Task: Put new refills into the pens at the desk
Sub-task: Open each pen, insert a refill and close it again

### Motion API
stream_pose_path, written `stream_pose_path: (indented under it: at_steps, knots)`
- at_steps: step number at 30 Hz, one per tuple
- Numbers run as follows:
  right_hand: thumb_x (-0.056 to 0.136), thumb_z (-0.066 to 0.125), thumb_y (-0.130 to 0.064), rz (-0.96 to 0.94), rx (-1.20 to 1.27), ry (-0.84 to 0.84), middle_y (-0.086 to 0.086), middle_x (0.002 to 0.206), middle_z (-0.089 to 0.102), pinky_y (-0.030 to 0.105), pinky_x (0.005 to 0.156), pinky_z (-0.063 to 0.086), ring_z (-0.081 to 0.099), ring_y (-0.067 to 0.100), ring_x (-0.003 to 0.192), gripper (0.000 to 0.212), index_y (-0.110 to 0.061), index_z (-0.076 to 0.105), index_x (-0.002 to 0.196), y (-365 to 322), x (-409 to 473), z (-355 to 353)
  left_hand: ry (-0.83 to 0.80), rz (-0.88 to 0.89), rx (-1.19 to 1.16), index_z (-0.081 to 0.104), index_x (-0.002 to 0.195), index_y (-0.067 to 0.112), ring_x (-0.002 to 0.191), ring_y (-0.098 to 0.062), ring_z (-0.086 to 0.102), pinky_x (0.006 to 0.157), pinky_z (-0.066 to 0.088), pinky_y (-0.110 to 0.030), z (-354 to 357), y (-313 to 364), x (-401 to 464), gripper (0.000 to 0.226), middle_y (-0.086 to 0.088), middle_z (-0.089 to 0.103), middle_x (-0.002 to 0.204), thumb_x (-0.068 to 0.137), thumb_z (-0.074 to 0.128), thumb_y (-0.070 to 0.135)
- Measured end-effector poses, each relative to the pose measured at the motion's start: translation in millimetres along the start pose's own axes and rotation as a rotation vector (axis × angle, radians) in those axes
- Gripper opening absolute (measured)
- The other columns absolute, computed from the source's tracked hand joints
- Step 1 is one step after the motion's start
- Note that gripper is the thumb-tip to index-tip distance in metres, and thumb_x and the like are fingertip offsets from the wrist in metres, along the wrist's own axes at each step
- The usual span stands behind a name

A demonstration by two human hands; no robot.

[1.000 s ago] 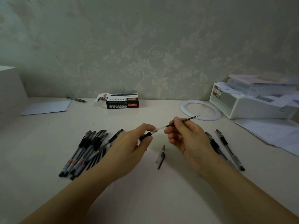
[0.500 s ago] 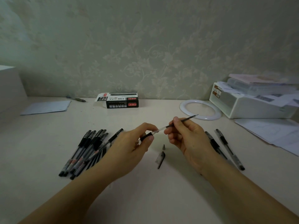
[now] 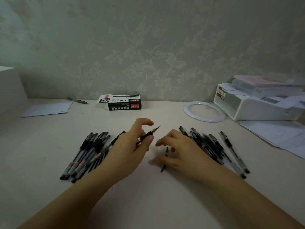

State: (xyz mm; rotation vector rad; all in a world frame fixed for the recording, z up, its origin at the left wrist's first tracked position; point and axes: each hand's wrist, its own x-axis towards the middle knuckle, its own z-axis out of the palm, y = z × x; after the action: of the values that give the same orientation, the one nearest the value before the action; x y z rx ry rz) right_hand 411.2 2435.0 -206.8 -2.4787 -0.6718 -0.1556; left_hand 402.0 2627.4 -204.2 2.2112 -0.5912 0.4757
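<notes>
On the desk (image 3: 148, 204) lie 2 groups of pens: a pile at left (image 3: 89, 154), another at right (image 3: 214, 149); which are refilled I cannot tell; the left hand (image 3: 130, 151) pinches 1 pen (image 3: 148, 134), refill tip exposed; the right hand (image 3: 179, 152), fingers spread, empty, reaches toward the small nose cone (image 3: 167, 149) and cap (image 3: 163, 167); both remain unfitted.

left hand (image 3: 130, 149) holds a pen (image 3: 147, 135) off the desk (image 3: 148, 204), tip pointing up and right. right hand (image 3: 177, 152) hovers with curled fingers over a small tip (image 3: 167, 149) and cap (image 3: 163, 168). pen piles lie left (image 3: 87, 154) and right (image 3: 216, 146). a box (image 3: 124, 102) sits by the wall.
</notes>
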Motion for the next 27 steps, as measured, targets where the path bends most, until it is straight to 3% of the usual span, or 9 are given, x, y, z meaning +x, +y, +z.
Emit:
stream_pose_path:
  at_steps: [3, 7, 11, 17, 24, 27]
  knots:
    - [0.081, 0.069, -0.057, -0.014, 0.006, -0.053, -0.013, 0.104, 0.054, 0.012, 0.075, 0.041, 0.052, -0.002, 0.090, 0.040, -0.034, 0.068, 0.113, 1.3, -1.6, -1.8, -0.001, -0.017, 0.022, 0.043, 0.121, 0.032, 0.060, -0.008, 0.056, 0.059, 0.047, -0.018, -0.2, -0.9, 0.2, 0.025, 0.012, 0.056, 0.068, 0.096, 0.048, 0.030]
    - [0.086, 0.068, -0.047, -0.036, -0.015, -0.018, -0.007, 0.095, 0.055, 0.014, 0.071, 0.038, 0.049, -0.001, 0.082, 0.024, -0.026, 0.071, 0.098, 0.2, 1.0, 0.5, -0.010, -0.014, 0.050, 0.045, 0.118, 0.034, 0.064, -0.007, 0.056, 0.060, 0.044, -0.015, -0.2, -0.9, -0.7, 0.022, 0.010, 0.057, 0.070, 0.097, 0.049, 0.030]
    - [0.088, 0.067, -0.041, -0.001, 0.004, 0.030, -0.006, 0.093, 0.058, 0.020, 0.074, 0.044, 0.053, 0.004, 0.080, 0.017, -0.024, 0.071, 0.090, 0.4, 2.0, 3.3, -0.025, -0.007, 0.084, 0.049, 0.116, 0.035, 0.065, -0.007, 0.055, 0.058, 0.041, -0.015, -0.2, -0.1, -1.4, 0.020, 0.012, 0.057, 0.070, 0.096, 0.048, 0.032]
    - [0.093, 0.063, -0.031, 0.007, -0.026, 0.070, -0.004, 0.095, 0.058, 0.021, 0.079, 0.047, 0.057, 0.007, 0.084, 0.015, -0.020, 0.073, 0.093, 3.1, 1.4, 2.6, -0.060, -0.008, 0.113, 0.051, 0.116, 0.034, 0.066, -0.011, 0.054, 0.058, 0.040, -0.020, 0.3, -0.6, -1.5, 0.020, 0.010, 0.057, 0.072, 0.097, 0.048, 0.032]
    - [0.093, 0.065, -0.029, 0.027, -0.029, 0.179, 0.000, 0.094, 0.060, 0.023, 0.081, 0.048, 0.060, 0.010, 0.082, 0.019, -0.014, 0.072, 0.101, 6.2, 3.0, 3.3, -0.087, -0.023, 0.117, 0.051, 0.115, 0.035, 0.067, -0.007, 0.056, 0.056, 0.038, -0.014, 0.0, -1.7, -1.7, 0.019, 0.011, 0.058, 0.073, 0.097, 0.047, 0.033]
    - [0.092, 0.066, -0.016, 0.046, -0.015, 0.252, 0.000, 0.096, 0.063, 0.023, 0.082, 0.049, 0.061, 0.010, 0.082, 0.014, -0.012, 0.071, 0.105, 5.7, 3.4, -0.4, -0.088, -0.026, 0.115, 0.051, 0.115, 0.035, 0.066, -0.008, 0.055, 0.056, 0.039, -0.017, 0.1, -2.1, -1.5, 0.019, 0.011, 0.058, 0.073, 0.097, 0.047, 0.034]
